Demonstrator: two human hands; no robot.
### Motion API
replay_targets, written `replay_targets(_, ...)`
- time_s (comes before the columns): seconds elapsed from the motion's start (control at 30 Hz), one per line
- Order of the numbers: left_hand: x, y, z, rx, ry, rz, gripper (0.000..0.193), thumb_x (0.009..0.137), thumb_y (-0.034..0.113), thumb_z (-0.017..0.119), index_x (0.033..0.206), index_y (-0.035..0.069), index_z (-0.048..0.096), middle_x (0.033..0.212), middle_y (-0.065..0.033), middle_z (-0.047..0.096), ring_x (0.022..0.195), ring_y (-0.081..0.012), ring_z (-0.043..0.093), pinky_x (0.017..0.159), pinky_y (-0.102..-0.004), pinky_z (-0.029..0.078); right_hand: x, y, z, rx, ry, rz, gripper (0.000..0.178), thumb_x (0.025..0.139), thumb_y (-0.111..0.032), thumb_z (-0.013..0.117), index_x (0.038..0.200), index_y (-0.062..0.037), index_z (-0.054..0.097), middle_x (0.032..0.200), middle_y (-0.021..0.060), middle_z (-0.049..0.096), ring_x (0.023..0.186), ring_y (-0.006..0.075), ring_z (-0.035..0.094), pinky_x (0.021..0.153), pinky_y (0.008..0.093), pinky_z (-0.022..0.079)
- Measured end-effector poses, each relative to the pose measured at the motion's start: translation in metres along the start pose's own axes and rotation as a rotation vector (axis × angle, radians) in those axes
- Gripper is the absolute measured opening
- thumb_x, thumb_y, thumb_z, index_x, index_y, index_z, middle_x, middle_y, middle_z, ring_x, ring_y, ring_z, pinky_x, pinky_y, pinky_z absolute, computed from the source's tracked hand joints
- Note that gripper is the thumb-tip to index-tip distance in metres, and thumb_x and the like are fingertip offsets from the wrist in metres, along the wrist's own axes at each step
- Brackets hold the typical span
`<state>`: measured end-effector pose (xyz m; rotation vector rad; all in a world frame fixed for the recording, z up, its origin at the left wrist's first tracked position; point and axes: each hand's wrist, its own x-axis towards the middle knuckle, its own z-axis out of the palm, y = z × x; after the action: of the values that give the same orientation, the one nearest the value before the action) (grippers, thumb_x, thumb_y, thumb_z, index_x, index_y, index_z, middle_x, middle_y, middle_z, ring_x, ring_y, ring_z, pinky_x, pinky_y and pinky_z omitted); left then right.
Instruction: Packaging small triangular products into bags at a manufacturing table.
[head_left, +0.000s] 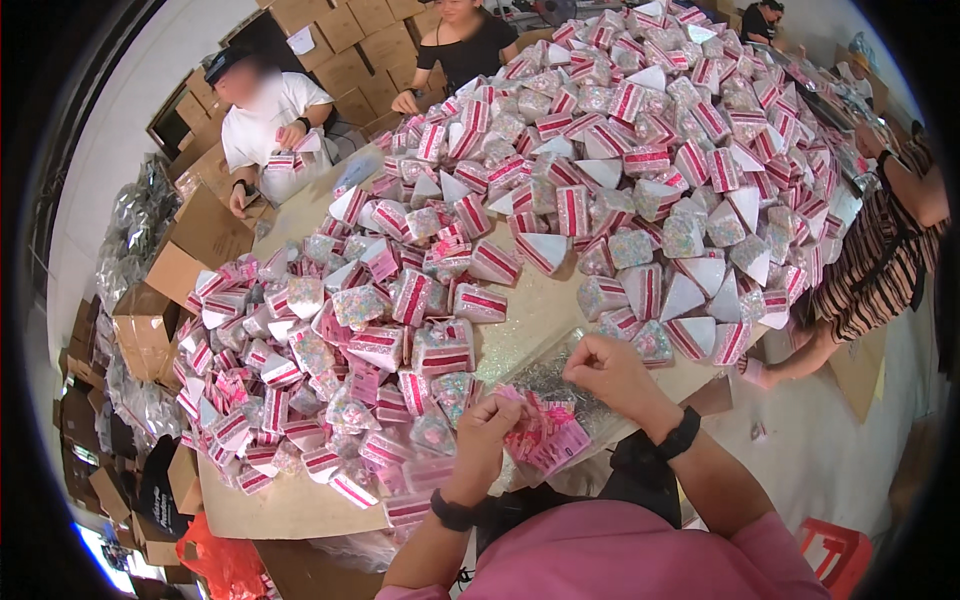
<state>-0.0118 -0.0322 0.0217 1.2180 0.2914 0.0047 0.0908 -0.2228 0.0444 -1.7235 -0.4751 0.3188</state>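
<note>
Left hand point(487, 432) pinching pink cards point(550, 442) at near-left side of clear plastic point(600, 418); right hand point(612, 374) curled above that plastic, fingertips together, can't tell on what. Cake-slice packs point(376, 346) heaped left of it. I'd pinch card edges lightly so nothing creases tbh.

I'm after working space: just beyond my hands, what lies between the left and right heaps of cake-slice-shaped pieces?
A strip of glitter-flecked tan tabletop, in the head view.
</note>
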Motion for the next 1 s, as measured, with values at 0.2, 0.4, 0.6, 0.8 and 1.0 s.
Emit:
replay_targets(0.2,0.0,0.005,0.012,-0.15,-0.034,-0.002,0.012,0.09,0.013,0.059,0.084,0.003,0.06,0.09,-0.0106,0.066,0.075,-0.016,0.06,0.07,-0.0267,0.046,-0.013,-0.01,0.01,0.249,-0.064,0.151,0.006,0.084,-0.006,0.061,0.086,-0.0014,0.058,0.07,-0.0021,0.056,0.063,0.0043,0.047,0.055,0.021,0.038)
replay_targets(0.4,0.003,-0.003,0.012,-0.078,-0.065,0.01,0.018,0.095,0.014,0.054,0.093,-0.002,0.063,0.094,-0.0095,0.067,0.081,-0.0116,0.061,0.074,-0.0246,0.048,-0.02,-0.006,0.015,0.129,-0.026,0.014,0.007,0.084,-0.007,0.062,0.086,-0.0024,0.057,0.07,-0.0037,0.051,0.064,0.0034,0.044,0.055,0.021,0.037)
replay_targets(0.6,0.001,-0.006,0.018,0.068,-0.071,0.078,0.018,0.096,0.013,0.053,0.096,-0.001,0.063,0.094,-0.0075,0.067,0.083,-0.0118,0.061,0.075,-0.0249,0.049,-0.023,0.01,0.032,0.097,0.125,-0.103,0.007,0.083,-0.006,0.062,0.085,-0.0024,0.057,0.073,-0.0023,0.053,0.067,0.0042,0.044,0.058,0.022,0.038)
replay_targets(0.8,-0.005,0.003,0.024,0.164,-0.107,-0.005,0.017,0.094,0.009,0.051,0.1,-0.001,0.064,0.093,-0.0056,0.065,0.083,-0.0116,0.061,0.075,-0.0248,0.049,-0.027,0.004,0.033,0.136,0.116,0.021,0.008,0.083,-0.005,0.06,0.086,0.0012,0.057,0.077,0.0064,0.06,0.072,0.0121,0.054,0.068,0.0271,0.046)
replay_targets(1.0,-0.009,0.004,0.024,0.425,-0.146,0.117,0.017,0.09,-0.001,0.042,0.099,-0.003,0.057,0.092,-0.007,0.063,0.081,-0.0129,0.062,0.073,-0.0261,0.049,-0.025,0.03,0.035,0.723,-0.035,0.164,0.008,0.086,-0.007,0.063,0.089,-0.0009,0.059,0.102,0.0097,0.06,0.089,0.0133,0.056,0.078,0.0284,0.047)
